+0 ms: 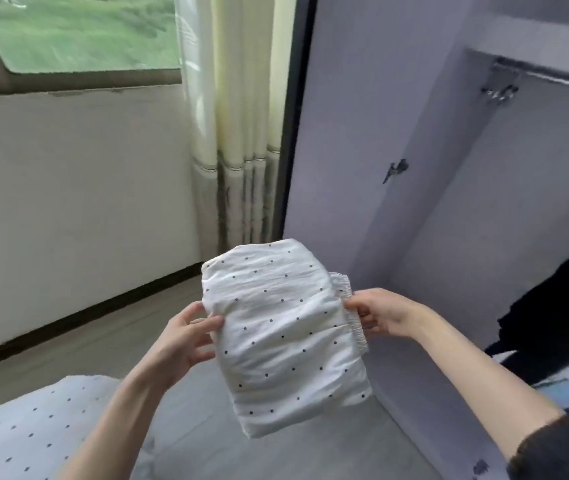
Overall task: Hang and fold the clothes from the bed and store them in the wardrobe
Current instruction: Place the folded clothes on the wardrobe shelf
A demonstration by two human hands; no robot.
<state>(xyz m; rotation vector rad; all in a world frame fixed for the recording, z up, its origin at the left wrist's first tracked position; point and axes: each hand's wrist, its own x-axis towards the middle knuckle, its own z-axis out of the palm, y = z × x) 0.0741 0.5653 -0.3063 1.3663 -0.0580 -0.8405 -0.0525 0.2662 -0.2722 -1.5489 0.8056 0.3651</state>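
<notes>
A folded white garment with small dark dots (283,334) is held in the air between both hands, in front of the open wardrobe (518,202). My left hand (186,341) grips its left edge, thumb on top and fingers underneath. My right hand (380,315) pinches the gathered elastic waistband on the right side. A second white dotted cloth (23,431) lies on the bed at the lower left.
The wardrobe door (362,133) stands open between the curtain (241,133) and the wardrobe's inside. A hanging rail (553,76) runs across the top of the wardrobe. A black garment (560,313) hangs at the right. Grey floor lies below, a window at the upper left.
</notes>
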